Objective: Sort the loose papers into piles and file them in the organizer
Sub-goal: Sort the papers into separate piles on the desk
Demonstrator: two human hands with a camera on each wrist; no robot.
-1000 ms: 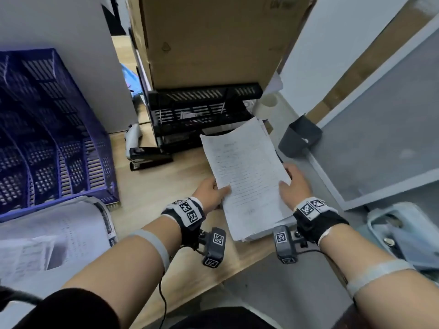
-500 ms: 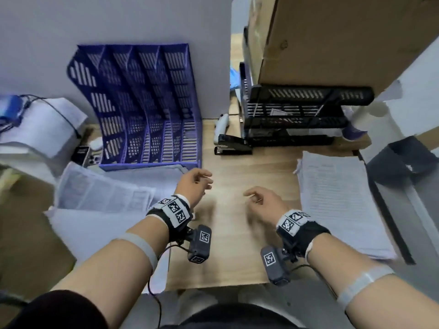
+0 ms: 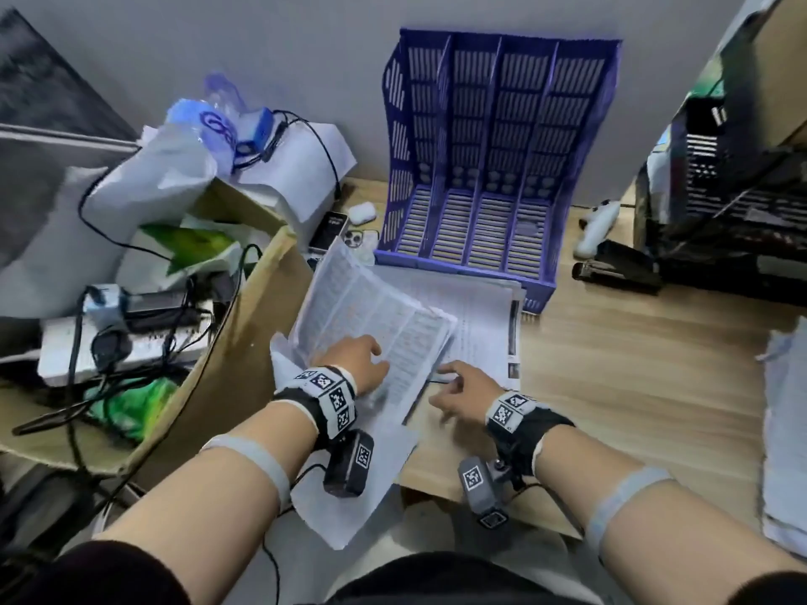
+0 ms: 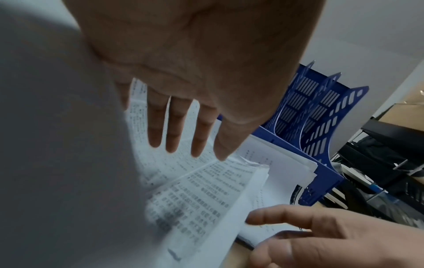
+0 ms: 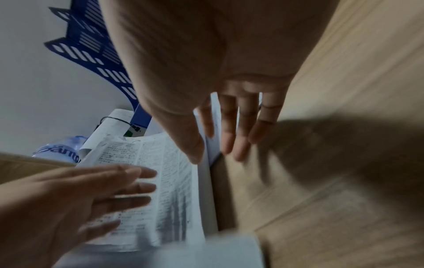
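A blue slotted organizer [image 3: 498, 168] stands against the wall with bare compartments; it also shows as the organizer [image 4: 321, 112] and the organizer [image 5: 91, 47]. In front of it lies a messy pile of printed loose papers [image 3: 393, 316], partly hanging off the desk's left edge. My left hand [image 3: 371, 355] lies flat on the top printed sheet, fingers straight [image 4: 181, 141]. My right hand [image 3: 454, 377] reaches in with straight fingers [image 5: 229, 141] that touch the pile's right edge. A second, squared stack of papers [image 3: 786, 430] lies at the far right of the desk.
A cardboard box [image 3: 227, 342] with cables, a power strip and bags sits to the left of the desk. Phones [image 3: 327, 231] and an earbud case [image 3: 362, 211] lie beside the organizer. A black stapler [image 3: 615, 268] and a black tray rack [image 3: 720, 189] stand at the right. Bare wooden desk [image 3: 611, 364] lies between the two stacks.
A second ago both hands held the stack now lying at the right. Half a second ago they hovered empty; now the left hand presses the loose pile and the right touches its edge.
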